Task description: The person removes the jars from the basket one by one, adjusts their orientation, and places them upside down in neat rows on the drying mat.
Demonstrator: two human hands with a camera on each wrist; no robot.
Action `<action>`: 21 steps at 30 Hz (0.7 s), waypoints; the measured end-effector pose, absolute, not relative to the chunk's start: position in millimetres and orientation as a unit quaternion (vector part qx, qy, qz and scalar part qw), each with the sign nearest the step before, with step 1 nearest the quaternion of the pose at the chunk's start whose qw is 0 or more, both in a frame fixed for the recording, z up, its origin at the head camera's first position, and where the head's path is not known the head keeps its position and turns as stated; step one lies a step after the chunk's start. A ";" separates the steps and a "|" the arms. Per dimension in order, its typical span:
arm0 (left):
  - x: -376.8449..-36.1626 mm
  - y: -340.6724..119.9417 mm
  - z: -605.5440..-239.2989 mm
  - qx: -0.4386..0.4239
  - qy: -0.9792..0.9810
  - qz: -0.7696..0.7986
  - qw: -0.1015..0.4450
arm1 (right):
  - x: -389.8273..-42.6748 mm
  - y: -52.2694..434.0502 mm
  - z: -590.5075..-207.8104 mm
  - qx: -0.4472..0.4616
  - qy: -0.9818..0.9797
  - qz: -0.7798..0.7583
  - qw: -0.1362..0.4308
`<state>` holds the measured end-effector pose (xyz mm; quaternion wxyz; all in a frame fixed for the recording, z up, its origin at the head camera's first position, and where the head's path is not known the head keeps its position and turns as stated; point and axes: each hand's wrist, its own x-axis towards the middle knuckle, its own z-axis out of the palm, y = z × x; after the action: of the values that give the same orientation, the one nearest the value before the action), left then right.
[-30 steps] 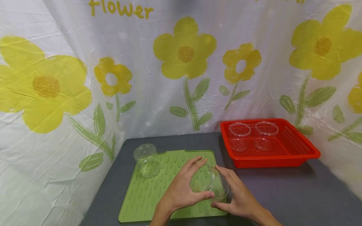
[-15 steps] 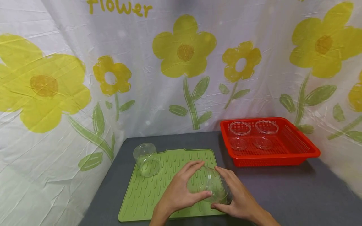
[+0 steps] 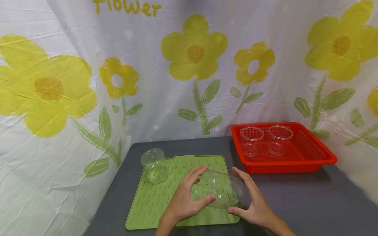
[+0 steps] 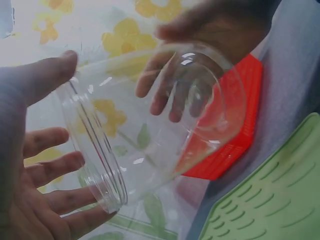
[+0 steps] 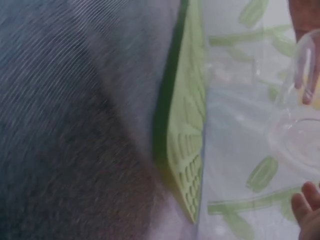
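Over green mat (image 3: 156, 205), left hand (image 3: 185, 199) holds clear jar (image 3: 221, 188)

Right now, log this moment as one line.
left hand: grips sideways clear jar by rim; right hand: at its opposite end, contact unclear; red basket: two jars

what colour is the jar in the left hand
The jar is clear and colourless, best seen in the left wrist view.
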<state>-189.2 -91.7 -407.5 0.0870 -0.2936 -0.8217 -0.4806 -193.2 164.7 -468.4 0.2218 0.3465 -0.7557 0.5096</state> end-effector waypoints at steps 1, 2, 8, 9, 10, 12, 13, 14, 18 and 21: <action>-188.7 -92.0 -408.1 -0.293 -0.815 -0.491 0.088 | -193.4 165.5 -468.7 0.348 -0.744 0.529 0.213; -188.0 -92.4 -408.8 -0.290 -0.809 -0.503 0.088 | -193.3 166.2 -468.8 0.348 -0.732 0.551 0.198; -186.4 -93.3 -415.5 -0.302 -0.772 -0.549 0.111 | -192.1 166.8 -469.1 0.334 -0.673 0.654 0.093; -186.3 -93.2 -416.8 -0.306 -0.766 -0.553 0.115 | -191.7 166.6 -469.0 0.328 -0.670 0.662 0.079; -186.1 -93.2 -417.9 -0.310 -0.762 -0.556 0.119 | -191.3 166.3 -469.0 0.324 -0.666 0.669 0.068; -185.6 -93.0 -419.6 -0.316 -0.754 -0.564 0.121 | -190.6 165.7 -468.7 0.318 -0.660 0.679 0.054; -185.2 -92.9 -420.4 -0.317 -0.750 -0.568 0.120 | -190.2 165.4 -468.5 0.316 -0.658 0.682 0.051; -185.0 -92.9 -421.2 -0.320 -0.746 -0.572 0.120 | -189.9 165.1 -468.1 0.315 -0.654 0.686 0.048; -184.6 -93.3 -423.9 -0.321 -0.736 -0.586 0.112 | -188.8 163.4 -465.8 0.318 -0.638 0.700 0.039; -185.0 -94.0 -425.6 -0.320 -0.732 -0.592 0.109 | -188.2 161.9 -464.0 0.317 -0.633 0.705 0.037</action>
<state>-185.0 -94.0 -425.6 0.1088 -0.3203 -0.7317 -0.5918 -188.2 161.9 -464.0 0.0375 0.3175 -0.6330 0.7051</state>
